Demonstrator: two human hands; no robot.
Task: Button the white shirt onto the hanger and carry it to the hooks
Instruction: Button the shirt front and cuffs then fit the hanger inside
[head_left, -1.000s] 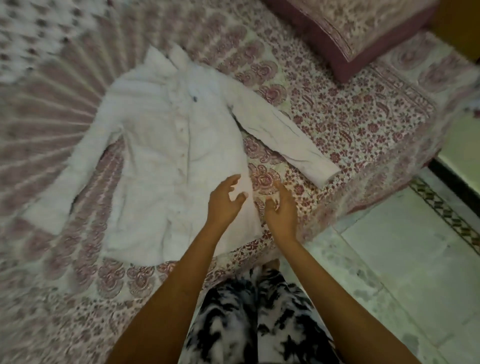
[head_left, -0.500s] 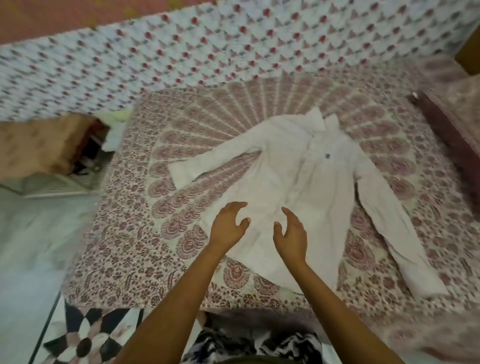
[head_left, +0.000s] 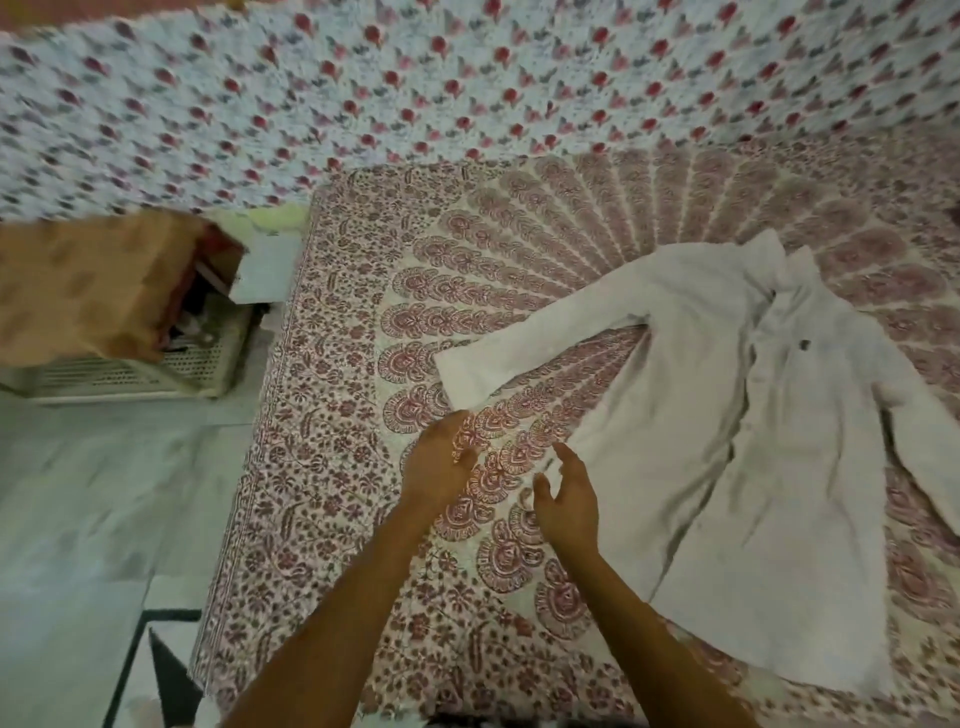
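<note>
A white long-sleeved shirt (head_left: 737, 426) lies flat, front up, on the patterned bedspread (head_left: 332, 467), collar toward the wall and one sleeve stretched out to the left. My left hand (head_left: 439, 467) hovers over the bedspread just left of the shirt's hem, fingers apart and holding nothing. My right hand (head_left: 566, 499) is beside it at the shirt's lower left edge, fingers spread, also holding nothing. No hanger or hooks appear in view.
A floral cloth (head_left: 363, 78) covers the wall behind the bed. Left of the bed stands a white perforated basket (head_left: 130, 369) with a brown cloth (head_left: 78, 286) draped over it. Pale tiled floor (head_left: 93, 493) runs along the bed's left side.
The view has swung left, so the shirt now sits at the right of the frame. Both hands have drifted off the shirt's lower part toward its left edge, still holding nothing.
</note>
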